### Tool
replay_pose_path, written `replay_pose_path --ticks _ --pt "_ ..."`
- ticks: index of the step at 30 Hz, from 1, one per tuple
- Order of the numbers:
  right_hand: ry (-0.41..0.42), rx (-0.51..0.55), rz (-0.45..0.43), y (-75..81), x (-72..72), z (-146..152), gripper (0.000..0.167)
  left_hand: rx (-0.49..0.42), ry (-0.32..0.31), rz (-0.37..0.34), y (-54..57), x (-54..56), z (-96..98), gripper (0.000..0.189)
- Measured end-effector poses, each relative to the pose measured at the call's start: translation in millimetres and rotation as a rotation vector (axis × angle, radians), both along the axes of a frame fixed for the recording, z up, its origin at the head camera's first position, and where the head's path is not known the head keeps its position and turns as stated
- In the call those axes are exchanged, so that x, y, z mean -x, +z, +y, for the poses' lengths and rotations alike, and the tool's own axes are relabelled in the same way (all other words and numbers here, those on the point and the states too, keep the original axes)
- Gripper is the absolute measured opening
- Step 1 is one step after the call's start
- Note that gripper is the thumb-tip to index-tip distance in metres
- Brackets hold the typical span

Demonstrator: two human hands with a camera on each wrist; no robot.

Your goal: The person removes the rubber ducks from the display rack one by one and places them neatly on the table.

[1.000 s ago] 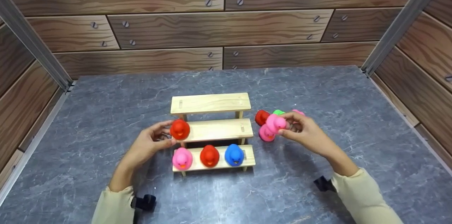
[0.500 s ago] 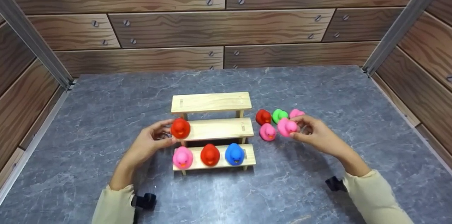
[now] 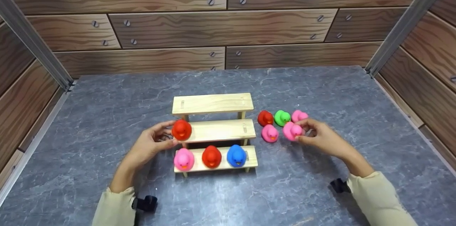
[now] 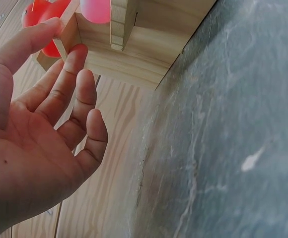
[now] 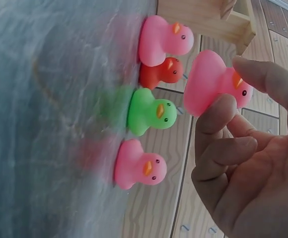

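A three-step wooden stand (image 3: pixel 213 103) stands mid-table. My left hand (image 3: pixel 148 146) is at the left end of its middle step, thumb at the front edge and fingers behind, gripping the board's end in the left wrist view. Close to those fingers a red rubber duck (image 3: pixel 181 130) sits on that step. My right hand (image 3: pixel 319 137) pinches a pink rubber duck (image 5: pixel 203 82) between thumb and fingers, raised off the table. Beside it on the table are a red duck (image 3: pixel 265 118), a green duck (image 3: pixel 282 117) and two pink ducks (image 5: pixel 161 42).
The lowest step carries a pink duck (image 3: pixel 184 159), a red duck (image 3: pixel 211 157) and a blue duck (image 3: pixel 236 156). Grey marbled tabletop (image 3: pixel 107 112) surrounds the stand. Wood-patterned panels (image 3: pixel 221 28) with metal corner posts enclose the back and sides.
My right hand has carried the pink duck rightward and slightly toward me, away from the red duck, uncovering the green duck. My left hand and the stand have stayed put.
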State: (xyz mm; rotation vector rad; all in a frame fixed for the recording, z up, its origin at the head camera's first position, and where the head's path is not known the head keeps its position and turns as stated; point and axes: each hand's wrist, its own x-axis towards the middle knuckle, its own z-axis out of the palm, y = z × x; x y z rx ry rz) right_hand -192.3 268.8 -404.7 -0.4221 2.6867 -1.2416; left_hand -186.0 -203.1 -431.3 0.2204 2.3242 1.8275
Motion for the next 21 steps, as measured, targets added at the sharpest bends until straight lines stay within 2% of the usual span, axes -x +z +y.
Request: replay_pose_path --ticks 14,21 --pt "0.018 -0.030 -0.020 -9.9 8.8 1.6 0.041 0.020 -0.001 0.017 -0.1 0.4 -1.1 0.063" --pt "0.019 -0.032 -0.062 -12.1 12.6 0.1 0.044 0.002 -0.008 0.018 -0.6 0.2 -0.3 0.062"
